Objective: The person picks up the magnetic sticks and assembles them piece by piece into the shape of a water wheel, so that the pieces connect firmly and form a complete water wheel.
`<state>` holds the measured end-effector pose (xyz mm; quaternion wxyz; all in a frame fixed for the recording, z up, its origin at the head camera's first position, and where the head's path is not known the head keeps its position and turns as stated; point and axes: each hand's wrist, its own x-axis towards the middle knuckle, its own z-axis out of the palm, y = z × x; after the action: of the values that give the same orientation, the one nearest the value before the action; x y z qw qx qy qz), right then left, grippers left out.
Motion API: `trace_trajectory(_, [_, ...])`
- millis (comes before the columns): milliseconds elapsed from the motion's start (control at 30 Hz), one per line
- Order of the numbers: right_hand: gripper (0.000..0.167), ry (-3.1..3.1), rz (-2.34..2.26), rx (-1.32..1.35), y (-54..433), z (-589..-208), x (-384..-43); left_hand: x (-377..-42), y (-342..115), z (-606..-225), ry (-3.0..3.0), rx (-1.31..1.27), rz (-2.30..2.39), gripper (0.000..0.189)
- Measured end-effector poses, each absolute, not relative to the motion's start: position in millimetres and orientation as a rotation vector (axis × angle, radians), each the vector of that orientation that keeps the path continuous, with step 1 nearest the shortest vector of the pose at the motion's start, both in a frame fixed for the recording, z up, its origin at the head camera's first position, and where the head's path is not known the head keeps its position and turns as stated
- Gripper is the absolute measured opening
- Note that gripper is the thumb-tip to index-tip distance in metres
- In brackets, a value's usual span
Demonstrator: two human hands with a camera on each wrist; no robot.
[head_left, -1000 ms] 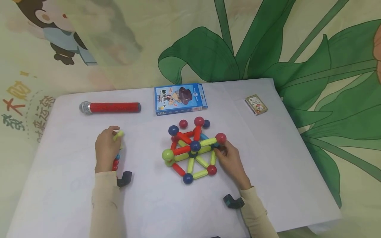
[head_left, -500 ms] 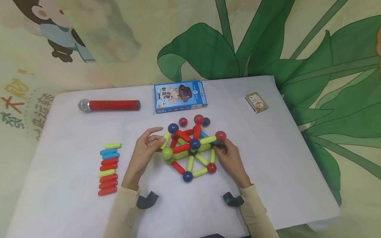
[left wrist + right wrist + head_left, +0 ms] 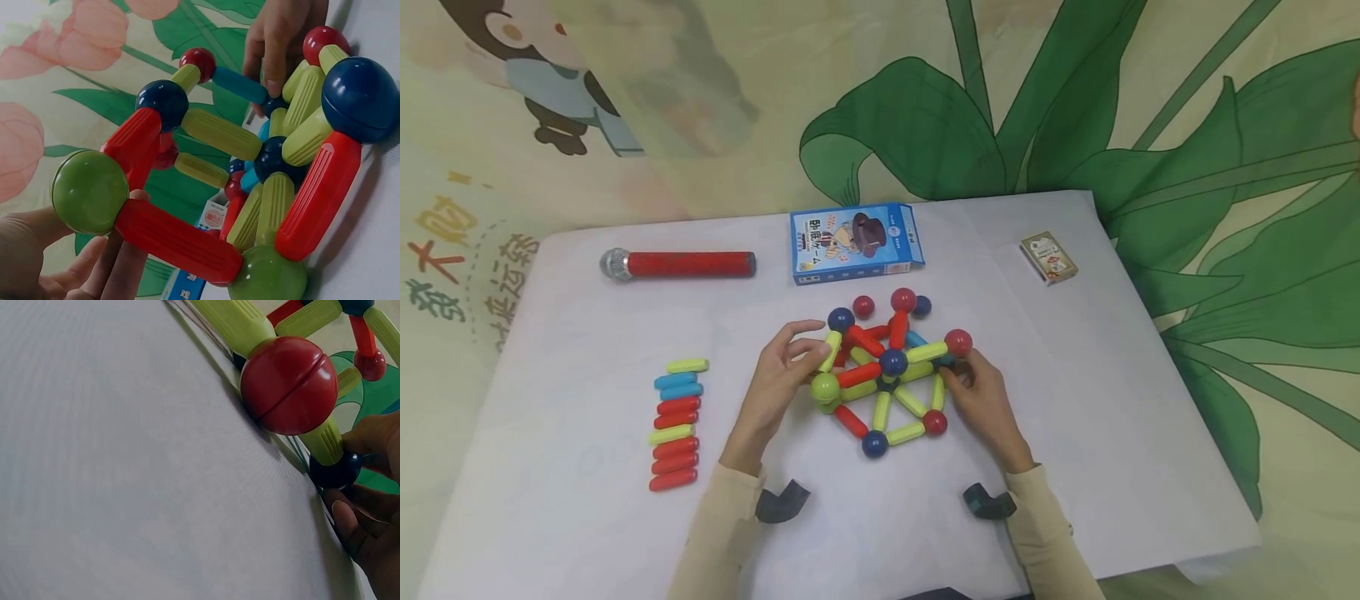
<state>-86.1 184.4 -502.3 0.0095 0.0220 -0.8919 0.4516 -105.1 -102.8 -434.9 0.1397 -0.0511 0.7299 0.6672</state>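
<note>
Left hand (image 3: pixel 775 379): grip pinching a lime rod (image 3: pixel 831 350), obscured in left wrist view. Right hand (image 3: pixel 988 408): grip clamped on a lower blue ball (image 3: pixel 335 472), mostly hidden in head view. Since the earlier frame, the rod has reached the rear-left blue ball (image 3: pixel 841 319). The ball-and-rod structure (image 3: pixel 893 362) stands on the white desk (image 3: pixel 587 333), before a leaf-print backdrop (image 3: pixel 917 125).

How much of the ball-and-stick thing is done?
Lots looks done: the frame has many sticks joined to balls. In hand: the left hand holds a yellow stick between a green ball and a blue one; the right hand grips a lower blue ball. Perhaps still to go: nine spare sticks and a loose-looking red ball. Can't tell if all are needed.
</note>
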Motion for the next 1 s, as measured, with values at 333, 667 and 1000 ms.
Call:
trace_trajectory(333, [0.032, -2.776, 1.425, 0.069, 184.7, -503.1, -86.3, -106.4, -100.2, -436.6, 2.114, -0.158, 1.861, 0.052])
trace_trajectory(667, [0.032, -2.778, 1.401, 0.074, 184.5, -503.5, -86.4, -101.2, -164.2, -452.0, 2.712, -0.187, 1.699, 0.037])
trace_trajectory(1000, [0.031, -2.784, 1.402, 0.08, 184.7, -500.1, -86.0, -99.9, -227.0, -459.7, 2.919, -0.36, 0.939, 0.046])
